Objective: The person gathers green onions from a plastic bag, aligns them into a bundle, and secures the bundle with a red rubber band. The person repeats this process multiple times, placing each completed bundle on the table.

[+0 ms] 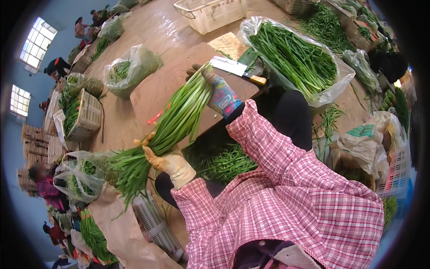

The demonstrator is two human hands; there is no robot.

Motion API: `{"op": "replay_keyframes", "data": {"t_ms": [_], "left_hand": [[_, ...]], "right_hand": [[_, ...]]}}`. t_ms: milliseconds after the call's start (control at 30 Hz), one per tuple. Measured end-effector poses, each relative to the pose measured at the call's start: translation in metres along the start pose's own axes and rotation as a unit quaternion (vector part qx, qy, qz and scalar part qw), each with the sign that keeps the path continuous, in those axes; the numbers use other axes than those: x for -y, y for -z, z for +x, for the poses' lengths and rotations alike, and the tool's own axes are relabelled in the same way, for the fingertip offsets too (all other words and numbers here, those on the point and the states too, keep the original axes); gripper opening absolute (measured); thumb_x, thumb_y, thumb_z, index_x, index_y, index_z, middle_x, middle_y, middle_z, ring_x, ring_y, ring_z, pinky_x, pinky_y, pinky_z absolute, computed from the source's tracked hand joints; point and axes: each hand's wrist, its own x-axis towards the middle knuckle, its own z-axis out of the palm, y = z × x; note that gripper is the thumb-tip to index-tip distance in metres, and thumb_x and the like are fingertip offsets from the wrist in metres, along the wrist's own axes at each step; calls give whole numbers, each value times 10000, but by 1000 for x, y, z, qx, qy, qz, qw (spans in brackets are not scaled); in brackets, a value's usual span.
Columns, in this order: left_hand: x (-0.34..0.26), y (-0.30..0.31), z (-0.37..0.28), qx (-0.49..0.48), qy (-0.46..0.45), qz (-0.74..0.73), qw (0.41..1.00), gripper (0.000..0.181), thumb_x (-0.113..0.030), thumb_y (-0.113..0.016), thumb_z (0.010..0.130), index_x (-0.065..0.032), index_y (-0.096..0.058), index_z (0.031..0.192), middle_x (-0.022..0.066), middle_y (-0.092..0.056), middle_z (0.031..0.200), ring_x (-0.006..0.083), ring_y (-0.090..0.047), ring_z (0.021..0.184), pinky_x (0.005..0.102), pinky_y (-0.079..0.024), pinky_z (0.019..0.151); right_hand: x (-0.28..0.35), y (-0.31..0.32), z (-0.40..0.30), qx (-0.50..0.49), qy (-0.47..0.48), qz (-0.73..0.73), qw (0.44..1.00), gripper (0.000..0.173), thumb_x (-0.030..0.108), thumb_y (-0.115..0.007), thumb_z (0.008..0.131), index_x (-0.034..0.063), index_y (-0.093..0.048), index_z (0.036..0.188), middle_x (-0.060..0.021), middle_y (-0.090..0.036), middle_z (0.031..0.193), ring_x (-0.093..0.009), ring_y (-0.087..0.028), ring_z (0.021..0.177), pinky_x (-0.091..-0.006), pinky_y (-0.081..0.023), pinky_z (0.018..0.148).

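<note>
Between both hands I hold a large bundle of long green leafy stalks, likely garlic chives (181, 114), slanting over a brown board (158, 87). My left hand (171, 161), in a cream glove with stained fingers, grips the leafy lower part. My right hand (216, 89), in a grey glove with a patterned cuff, closes around the pale stem ends. A cleaver (231, 66) with a wooden-tipped handle lies on the board just beyond my right hand. Beside the bundle, a red strip (155, 117) rests on the board, partly hidden by the leaves.
A plastic-lined container of chives (295, 60) stands at the upper right. Loose greens (231, 161) lie below the board between my knees. A white crate (215, 16) sits beyond it. Leftward are a bag of greens (131, 69), a filled crate (84, 116) and several people.
</note>
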Motion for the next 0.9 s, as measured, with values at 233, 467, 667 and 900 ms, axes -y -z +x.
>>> {"op": "replay_keyframes", "data": {"t_ms": [233, 467, 667, 900], "left_hand": [[30, -1, -27, 70, 169, -103, 978, 521, -341, -632, 910, -120, -482, 1357, 64, -577, 1307, 219, -561, 1168, 451, -451, 1031], [-68, -58, -19, 545, 464, 159, 680, 730, -409, -674, 864, 57, -437, 1373, 168, -523, 1359, 236, -568, 1165, 366, -432, 1033], [-32, -109, 4, 397, -11, 487, 778, 1038, -528, -754, 746, 14, -260, 1480, 189, -420, 1457, 268, -373, 1373, 413, -251, 1152], [74, -48, -54, 246, 349, 279, 860, 430, -42, -754, 747, -37, -583, 1141, 28, -657, 932, 128, -617, 775, 283, -515, 694]], "right_hand": [[43, -47, -6, 22, 64, -174, 982, 393, 157, -642, 900, 8, -508, 1237, -168, -645, 995, -340, -659, 918, -507, -553, 857], [90, -93, 4, -15, 84, -296, 951, 264, 165, -612, 919, -37, -582, 1088, -105, -625, 803, -262, -660, 720, -432, -583, 730], [60, -110, -23, 30, -56, -382, 922, 284, 128, -677, 870, -36, -611, 1093, -125, -663, 821, -257, -684, 715, -376, -583, 638], [38, -85, -29, -75, -69, -426, 899, 307, 185, -670, 890, -33, -617, 1100, -126, -667, 854, -245, -676, 724, -381, -584, 657]]}}
